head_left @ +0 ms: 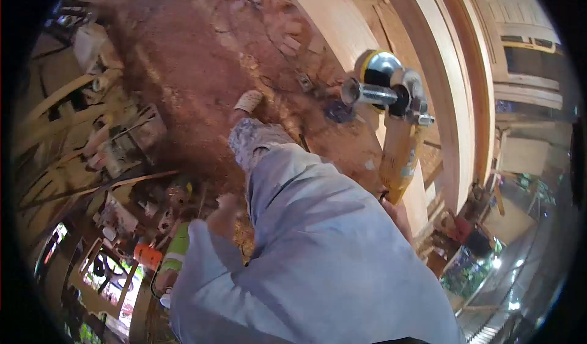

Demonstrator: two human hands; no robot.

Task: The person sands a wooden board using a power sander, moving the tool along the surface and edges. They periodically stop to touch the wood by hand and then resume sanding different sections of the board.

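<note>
A yellow angle grinder [400, 154] with a metal head, a side handle and a round disc is at the right, in front of pale wooden boards. My right hand [396, 214] is at the grinder's lower end, closed around it as far as I can see; my shirt hides part of the hand. My left hand [223, 217] hangs low beside my body, left of my leg. It is blurred, and its fingers cannot be made out. Near it is a bright green object [177, 246].
Long curved-looking planks [437, 56] run along the right side. Reddish ground [177, 69] lies ahead, with my shoe [249, 101] on it. Wood scraps [79, 124] pile up at the left. An orange object [147, 256] sits at lower left.
</note>
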